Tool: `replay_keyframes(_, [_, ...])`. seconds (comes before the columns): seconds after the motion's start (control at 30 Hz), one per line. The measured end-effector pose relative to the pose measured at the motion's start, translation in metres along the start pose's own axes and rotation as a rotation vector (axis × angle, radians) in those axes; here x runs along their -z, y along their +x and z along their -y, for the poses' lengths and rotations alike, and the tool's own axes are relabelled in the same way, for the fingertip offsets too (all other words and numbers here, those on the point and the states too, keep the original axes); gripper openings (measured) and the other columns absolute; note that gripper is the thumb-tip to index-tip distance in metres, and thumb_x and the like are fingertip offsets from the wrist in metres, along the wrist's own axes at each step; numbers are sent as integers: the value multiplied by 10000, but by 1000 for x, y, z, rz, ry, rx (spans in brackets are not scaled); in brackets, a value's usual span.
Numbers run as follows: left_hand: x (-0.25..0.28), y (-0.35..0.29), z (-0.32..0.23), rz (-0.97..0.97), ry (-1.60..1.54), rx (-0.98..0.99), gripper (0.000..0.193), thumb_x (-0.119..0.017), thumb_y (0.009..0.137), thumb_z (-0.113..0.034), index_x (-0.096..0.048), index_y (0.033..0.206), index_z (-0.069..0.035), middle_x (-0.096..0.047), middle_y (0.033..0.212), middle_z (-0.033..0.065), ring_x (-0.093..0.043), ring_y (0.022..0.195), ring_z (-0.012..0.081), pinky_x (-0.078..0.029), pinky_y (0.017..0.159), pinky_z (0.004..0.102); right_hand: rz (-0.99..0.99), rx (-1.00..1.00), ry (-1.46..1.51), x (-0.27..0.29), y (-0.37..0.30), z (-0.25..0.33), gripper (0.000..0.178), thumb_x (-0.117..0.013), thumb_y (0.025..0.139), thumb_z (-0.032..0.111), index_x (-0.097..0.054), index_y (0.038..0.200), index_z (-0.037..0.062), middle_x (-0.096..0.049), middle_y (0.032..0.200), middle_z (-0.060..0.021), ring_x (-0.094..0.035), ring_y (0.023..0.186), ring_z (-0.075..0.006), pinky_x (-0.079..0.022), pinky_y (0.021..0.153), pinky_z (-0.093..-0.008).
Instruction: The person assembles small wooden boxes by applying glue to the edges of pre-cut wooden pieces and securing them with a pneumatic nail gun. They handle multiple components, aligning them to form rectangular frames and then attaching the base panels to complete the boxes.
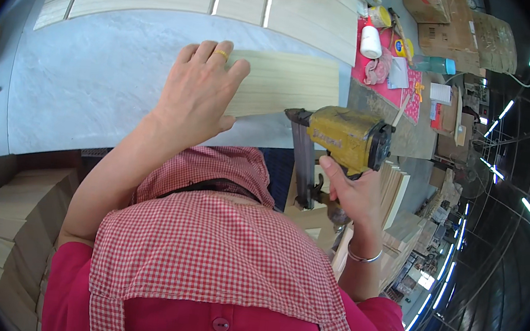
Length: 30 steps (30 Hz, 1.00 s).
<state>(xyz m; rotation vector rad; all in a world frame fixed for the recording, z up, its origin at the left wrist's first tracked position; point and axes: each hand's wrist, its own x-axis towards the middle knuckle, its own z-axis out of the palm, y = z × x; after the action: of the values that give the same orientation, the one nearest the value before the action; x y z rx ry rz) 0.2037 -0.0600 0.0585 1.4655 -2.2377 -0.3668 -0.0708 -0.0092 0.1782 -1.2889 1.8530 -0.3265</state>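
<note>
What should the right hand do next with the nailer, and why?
Probably bring the nailer nose onto the near edge of the board before firing. The left hand lies flat on the board's left end, pinning it to the table, while the right hand grips the nailer's handle, its nose near the board's edge; whether they touch is unclear.
</note>
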Motion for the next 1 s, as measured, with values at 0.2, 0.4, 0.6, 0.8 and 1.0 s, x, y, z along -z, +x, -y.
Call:
replay_keyframes(0.2, [-2, 0, 1, -8, 10, -2, 619, -858, 640, -233, -562, 1152, -48, -548, 1336, 228, -538, 1244, 382, -428, 1056, 485, -58, 33, 59, -7, -3, 0, 276, -802, 920, 241, -703, 966, -12, -617, 683, 11, -511, 493, -59, -405, 447, -242])
replay_keyframes(0.4, [-4, 0, 3, -4, 25, 1, 615, -863, 648, -242, -564, 1152, -55, -547, 1343, 211, -537, 1245, 368, -430, 1053, 478, -43, 14, 27, -6, -1, 6, 274, -806, 906, 155, -689, 1093, -7, -638, 778, 24, -495, 534, -29, -390, 463, -214])
replay_keyframes(0.6, [-2, 0, 2, 2, 27, 7, 616, -865, 648, -244, -566, 1155, -62, -550, 1342, 205, -541, 1238, 356, -432, 1051, 471, -10, 63, -88, -2, 5, 7, 342, -801, 905, 134, -680, 1182, -27, -742, 983, -59, -671, 834, -122, -540, 767, -294])
replay_keyframes(0.8, [-3, 0, 2, -5, 24, 8, 623, -868, 641, -243, -567, 1157, -65, -547, 1347, 205, -539, 1236, 359, -427, 1057, 470, 21, 101, -127, 3, 8, 12, 356, -794, 905, 117, -680, 1211, -26, -760, 1091, -103, -701, 989, -162, -538, 901, -327])
replay_keyframes(1.0, [-1, 0, 2, 2, -12, 12, 618, -866, 640, -231, -563, 1152, -64, -543, 1351, 211, -526, 1251, 367, -417, 1068, 473, 42, 167, -214, 9, 16, 21, 349, -808, 894, 148, -687, 1181, -11, -743, 1032, -88, -676, 911, -155, -523, 818, -318])
